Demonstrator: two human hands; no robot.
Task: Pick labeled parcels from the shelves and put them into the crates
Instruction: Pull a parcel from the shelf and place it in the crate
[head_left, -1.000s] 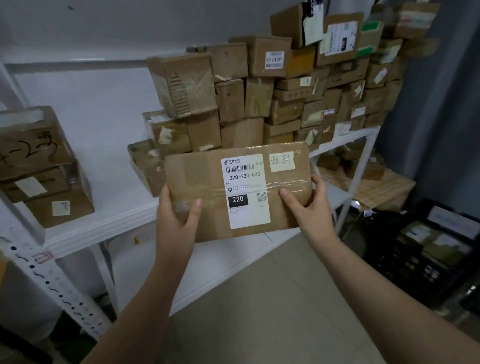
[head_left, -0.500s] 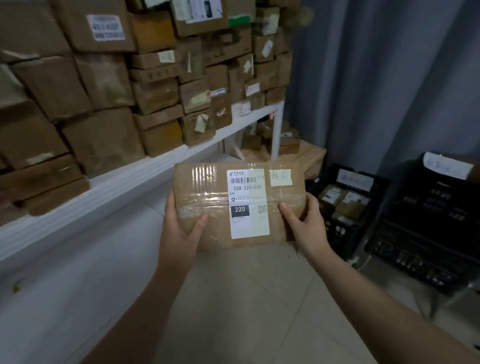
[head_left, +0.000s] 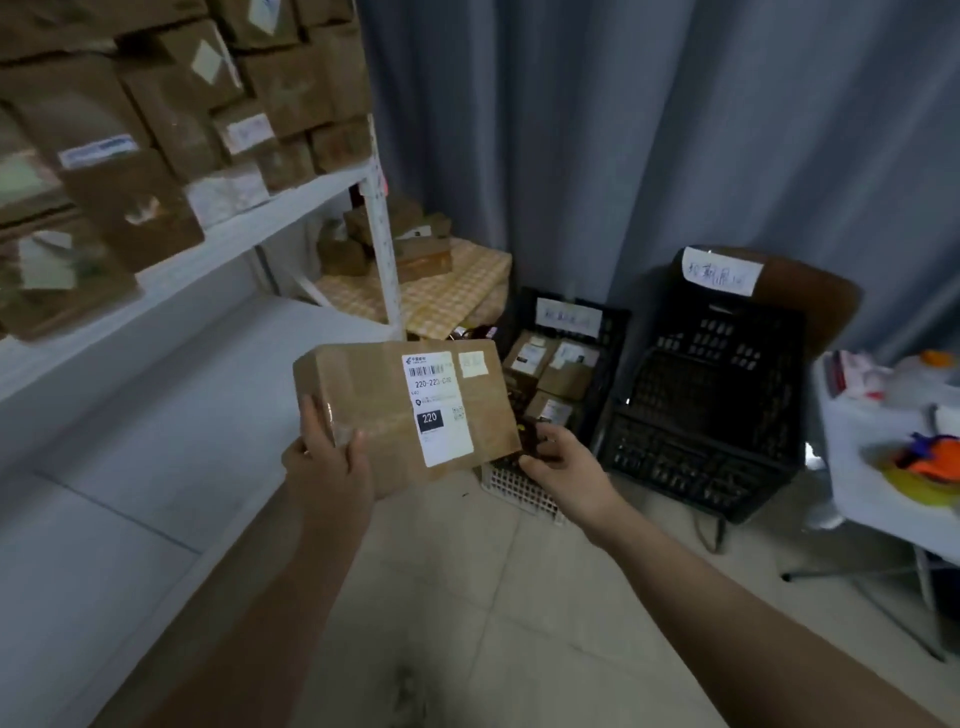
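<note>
Dim, flat indoor light; motion blur on shelved boxes (head_left: 171, 124), wide-angle edge warping.

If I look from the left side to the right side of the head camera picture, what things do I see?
Shelf of stacked boxes → held parcel → crate with parcels inside → tall black crate → white table.

Brown cardboard parcel (head_left: 395, 410) between the hands, bearing a white label (head_left: 436, 408) with black barcode and a black block printed "220" in white, plus a small pale yellow note (head_left: 472, 364). Beyond the right hand: black lattice crates (head_left: 706, 415), each with a white handwritten tag. Left of the hands: white shelves (head_left: 218, 244) carrying brown boxes. Behind: grey-blue curtain (head_left: 623, 130); yellow-and-white checked cloth (head_left: 447, 291). Floor (head_left: 493, 597): beige tiles.
</note>
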